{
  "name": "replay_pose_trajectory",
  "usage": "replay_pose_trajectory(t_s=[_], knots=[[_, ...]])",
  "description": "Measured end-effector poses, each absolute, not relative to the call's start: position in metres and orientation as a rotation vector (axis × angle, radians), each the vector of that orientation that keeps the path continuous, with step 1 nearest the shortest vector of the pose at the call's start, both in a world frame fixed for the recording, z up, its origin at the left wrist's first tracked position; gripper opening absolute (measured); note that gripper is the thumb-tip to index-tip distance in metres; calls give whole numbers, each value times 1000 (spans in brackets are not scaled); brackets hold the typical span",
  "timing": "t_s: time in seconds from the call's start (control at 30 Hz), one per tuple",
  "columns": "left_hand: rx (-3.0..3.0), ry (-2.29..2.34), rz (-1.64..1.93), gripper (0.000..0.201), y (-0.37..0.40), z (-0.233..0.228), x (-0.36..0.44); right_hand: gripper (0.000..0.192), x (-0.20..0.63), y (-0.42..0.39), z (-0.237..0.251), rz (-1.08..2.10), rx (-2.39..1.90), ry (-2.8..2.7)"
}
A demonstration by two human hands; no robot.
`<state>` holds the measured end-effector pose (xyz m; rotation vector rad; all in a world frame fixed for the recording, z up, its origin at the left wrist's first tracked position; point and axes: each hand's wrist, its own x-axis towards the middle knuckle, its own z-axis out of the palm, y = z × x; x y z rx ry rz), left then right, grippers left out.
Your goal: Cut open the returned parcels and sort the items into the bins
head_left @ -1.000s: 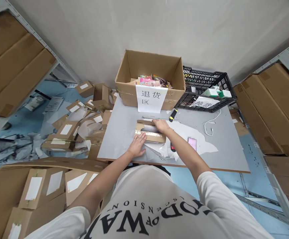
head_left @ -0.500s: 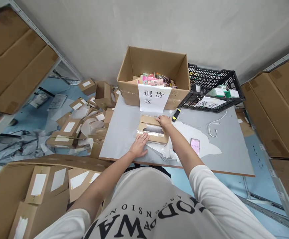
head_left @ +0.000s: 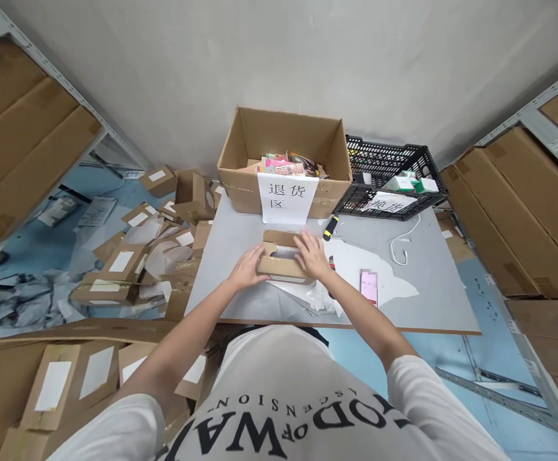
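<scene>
A small brown carton (head_left: 281,259) lay on the grey desk (head_left: 240,237), near the middle of its front half, its top partly torn open so that something pale and wrapped showed inside. The left hand (head_left: 246,269) gripped the carton's near left corner, fingers curled against the side, while the right hand (head_left: 311,255) lay spread flat over its right end, pressing down. Under and just in front of the carton sat crumpled white wrapping paper (head_left: 320,296), spilling toward the desk's near edge. To the right of the right hand a phone in a pink case (head_left: 369,286) lay flat on a white sheet, and a yellow-and-black cutter (head_left: 329,227) rested beyond the carton, near a white cable (head_left: 398,246) looped further right. At the back of the desk stood a large open cardboard box (head_left: 283,160) with colourful packets heaped inside and a white paper sign (head_left: 286,198) hanging from its front wall. Beside it on the right sat a black plastic crate (head_left: 389,169) holding small green-and-white boxes. On the floor to the left, many flat mailing cartons with white labels (head_left: 125,256) lay scattered, and big brown cartons filled the shelves on either side.
</scene>
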<state>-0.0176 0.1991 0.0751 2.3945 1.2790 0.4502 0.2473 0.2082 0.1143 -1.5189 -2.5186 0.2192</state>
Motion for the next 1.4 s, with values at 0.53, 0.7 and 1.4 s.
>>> replay_pose_trajectory(t_s=[0.53, 0.7, 1.4], knots=[[2356, 1129, 112, 87, 228, 57, -39, 37, 224, 117, 88, 315, -1613, -2620], [2379, 1146, 109, 84, 222, 56, -39, 40, 219, 101, 62, 291, -1587, -2558], [2659, 1110, 37, 31, 211, 111, 36, 32, 238, 153, 141, 402, -1805, -2564]])
